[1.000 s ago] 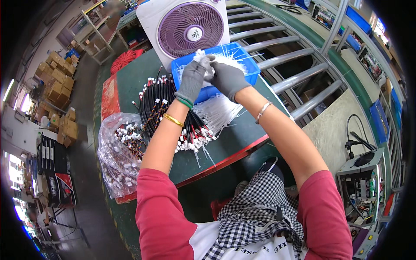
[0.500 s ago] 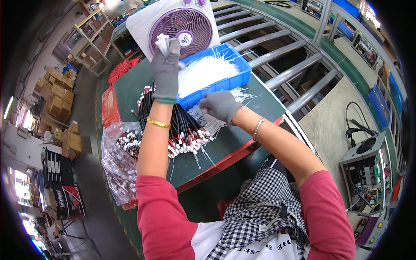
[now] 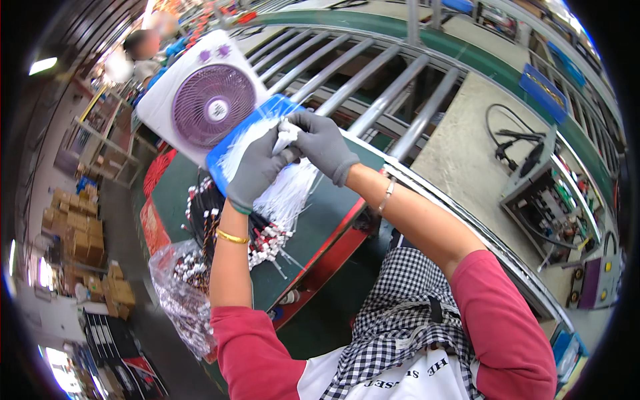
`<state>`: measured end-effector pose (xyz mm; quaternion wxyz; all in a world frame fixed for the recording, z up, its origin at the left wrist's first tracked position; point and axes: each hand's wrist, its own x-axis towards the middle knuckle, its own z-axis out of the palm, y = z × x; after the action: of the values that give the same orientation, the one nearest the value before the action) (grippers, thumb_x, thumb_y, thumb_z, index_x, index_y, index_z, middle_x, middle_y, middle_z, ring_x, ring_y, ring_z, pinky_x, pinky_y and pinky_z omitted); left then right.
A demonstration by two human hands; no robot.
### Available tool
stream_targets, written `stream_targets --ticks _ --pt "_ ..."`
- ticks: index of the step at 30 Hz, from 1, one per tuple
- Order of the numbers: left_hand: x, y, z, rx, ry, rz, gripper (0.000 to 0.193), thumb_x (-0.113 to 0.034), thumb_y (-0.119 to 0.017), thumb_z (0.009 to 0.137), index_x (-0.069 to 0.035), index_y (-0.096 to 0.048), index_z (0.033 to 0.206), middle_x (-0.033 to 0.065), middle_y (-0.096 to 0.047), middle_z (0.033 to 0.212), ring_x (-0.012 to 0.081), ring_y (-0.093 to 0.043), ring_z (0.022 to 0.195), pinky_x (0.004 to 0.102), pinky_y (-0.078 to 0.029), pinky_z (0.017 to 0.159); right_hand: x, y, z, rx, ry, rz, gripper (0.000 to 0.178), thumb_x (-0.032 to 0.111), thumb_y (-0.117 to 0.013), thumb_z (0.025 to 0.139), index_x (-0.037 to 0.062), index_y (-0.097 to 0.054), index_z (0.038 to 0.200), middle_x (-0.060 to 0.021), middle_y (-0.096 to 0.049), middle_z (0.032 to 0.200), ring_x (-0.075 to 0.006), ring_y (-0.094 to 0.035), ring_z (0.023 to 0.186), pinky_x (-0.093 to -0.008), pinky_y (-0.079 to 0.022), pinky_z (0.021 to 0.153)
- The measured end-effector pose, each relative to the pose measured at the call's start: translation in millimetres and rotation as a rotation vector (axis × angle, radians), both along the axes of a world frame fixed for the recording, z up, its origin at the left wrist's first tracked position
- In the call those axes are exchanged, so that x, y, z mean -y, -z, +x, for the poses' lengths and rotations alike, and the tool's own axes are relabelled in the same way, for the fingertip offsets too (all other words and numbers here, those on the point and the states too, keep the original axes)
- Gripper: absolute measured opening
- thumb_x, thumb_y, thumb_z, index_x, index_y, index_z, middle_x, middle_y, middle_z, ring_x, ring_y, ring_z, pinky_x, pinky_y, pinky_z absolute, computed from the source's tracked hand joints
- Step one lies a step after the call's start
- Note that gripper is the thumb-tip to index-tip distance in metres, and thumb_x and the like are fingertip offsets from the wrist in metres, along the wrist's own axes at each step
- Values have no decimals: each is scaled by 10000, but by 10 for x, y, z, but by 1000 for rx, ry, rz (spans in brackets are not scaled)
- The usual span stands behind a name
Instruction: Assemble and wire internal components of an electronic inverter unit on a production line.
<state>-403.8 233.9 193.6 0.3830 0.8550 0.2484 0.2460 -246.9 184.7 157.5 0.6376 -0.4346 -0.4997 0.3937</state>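
Both gloved hands meet in front of the blue bin, closed around a small white piece whose exact kind I cannot make out. My left hand grips it from the left, while my right hand pinches it from the right. Long white cable ties fill the bin behind the hands. More loose cable ties lie on the green tabletop below them. Black cables with white and red connector ends lie beside my left wrist, partly covered by it.
A white box fan with a purple grille stands behind the bin. A clear plastic bag of wired connectors sits at the table's left edge. Metal rollers run along the far right. An opened device housing stands at right.
My left hand has come down from in front of the fan with the white piece. My right hand has risen from the loose cable ties to meet it. The view has shifted.
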Motion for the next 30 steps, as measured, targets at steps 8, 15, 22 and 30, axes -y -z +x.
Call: stream_targets --ticks 8,15,22,30 --pt "1283 392 1047 -137 423 -624 321 -255 -498 985 -7 -599 1162 57 -691 767 52 -507 465 190 -390 419 1882 388 1132 488 337 -25 210 173 -715 859 11 -695 991 -96 -646 828 -173 -636 791 -299 -508 722" --pt "2419 1034 2057 -306 900 -878 305 -162 -446 1010 32 -575 1207 87 -695 900 153 -655 857 289 -505 813 3698 672 1615 685 555 -273 229 271 -643 891 90 -719 1010 -123 -650 882 -300 -643 813 -379 -511 727" --pt "3413 1154 2786 -338 923 -1078 289 -147 -490 978 7 -572 1208 34 -655 905 97 -605 752 225 -486 664 4828 645 1860 751 848 -422 245 276 -656 874 95 -718 1027 -109 -663 889 -286 -655 833 -368 -518 725" --pt "3444 1091 2953 128 391 -832 231 -160 -605 942 -9 -647 1112 -17 -555 718 36 -469 596 207 -342 500 5121 696 2132 521 982 -494 354 274 -664 879 63 -670 1163 -144 -675 993 -276 -665 894 -346 -516 761"
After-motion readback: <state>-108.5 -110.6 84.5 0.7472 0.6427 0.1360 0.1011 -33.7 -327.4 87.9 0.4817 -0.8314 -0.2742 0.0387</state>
